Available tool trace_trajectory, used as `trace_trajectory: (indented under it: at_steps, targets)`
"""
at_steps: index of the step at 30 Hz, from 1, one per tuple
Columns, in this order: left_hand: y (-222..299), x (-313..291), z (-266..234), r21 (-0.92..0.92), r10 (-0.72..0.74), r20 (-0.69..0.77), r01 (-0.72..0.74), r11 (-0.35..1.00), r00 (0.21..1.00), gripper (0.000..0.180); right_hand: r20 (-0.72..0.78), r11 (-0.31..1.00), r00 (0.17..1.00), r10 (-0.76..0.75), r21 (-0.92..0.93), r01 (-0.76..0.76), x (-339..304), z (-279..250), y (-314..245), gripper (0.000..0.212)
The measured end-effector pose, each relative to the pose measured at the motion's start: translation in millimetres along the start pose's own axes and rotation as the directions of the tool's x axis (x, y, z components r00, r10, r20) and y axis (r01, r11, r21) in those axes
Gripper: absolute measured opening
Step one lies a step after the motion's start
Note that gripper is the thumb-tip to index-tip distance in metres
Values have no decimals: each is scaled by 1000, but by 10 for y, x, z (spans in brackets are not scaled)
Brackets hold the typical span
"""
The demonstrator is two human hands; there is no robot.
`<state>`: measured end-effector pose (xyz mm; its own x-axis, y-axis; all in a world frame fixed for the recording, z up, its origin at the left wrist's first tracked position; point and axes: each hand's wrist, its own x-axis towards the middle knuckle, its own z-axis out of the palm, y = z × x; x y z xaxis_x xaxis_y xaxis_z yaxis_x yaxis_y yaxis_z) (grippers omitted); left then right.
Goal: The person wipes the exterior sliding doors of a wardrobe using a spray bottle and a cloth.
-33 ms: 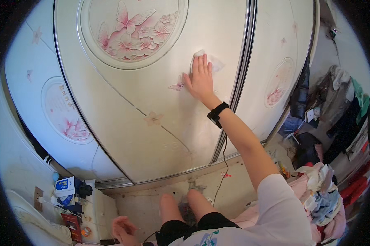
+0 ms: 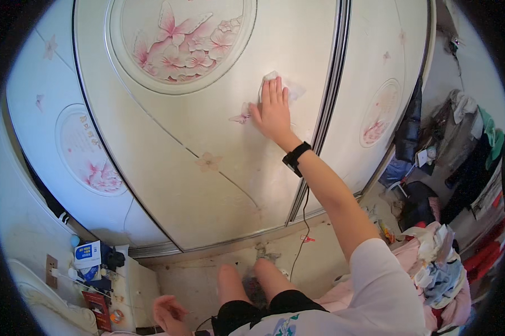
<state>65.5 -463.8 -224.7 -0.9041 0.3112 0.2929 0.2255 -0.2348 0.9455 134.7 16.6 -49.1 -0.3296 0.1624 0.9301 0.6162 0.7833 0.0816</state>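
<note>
My right hand lies flat on a thin white wipe, pressing it to the cream wardrobe door. Part of the wipe shows above the fingertips and beside the fingers; the palm covers the rest. A black watch circles that wrist. Left of the thumb is a pink butterfly decoration. Low at the left, next to my thigh, my left hand is held loosely open, its fingers slightly bent, with nothing seen in it.
A small cabinet with boxes and cables stands at the lower left. Piled clothes lie at the lower right, and more clothes hang behind. A dark cable runs across the floor. Metal trim borders the door.
My right hand and the wipe have slid very slightly down the door. My left hand stays in place.
</note>
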Motion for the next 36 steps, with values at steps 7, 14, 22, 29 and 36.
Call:
trace_trajectory:
  at_steps: [7,14,22,29,36]
  targets:
    - [40,-14,-11,13,-137,-55,138,990,989,46,224,994,969,-105,-9,110,-579,23,-19,64]
    - [33,17,-51,12,-45,14,44,999,999,46,18,1000,1000,-17,-6,17,43,-16,22,65]
    - [-29,-52,-62,28,-142,-45,143,989,989,45,192,996,978,-82,-15,87,-529,17,-4,65]
    - [19,35,-78,45,6,-5,-6,999,1000,46,76,1000,997,21,-13,-20,8,-53,77,65]
    - [-49,-30,-83,30,5,60,-7,1000,998,46,202,998,977,-66,-3,68,-405,48,-19,66]
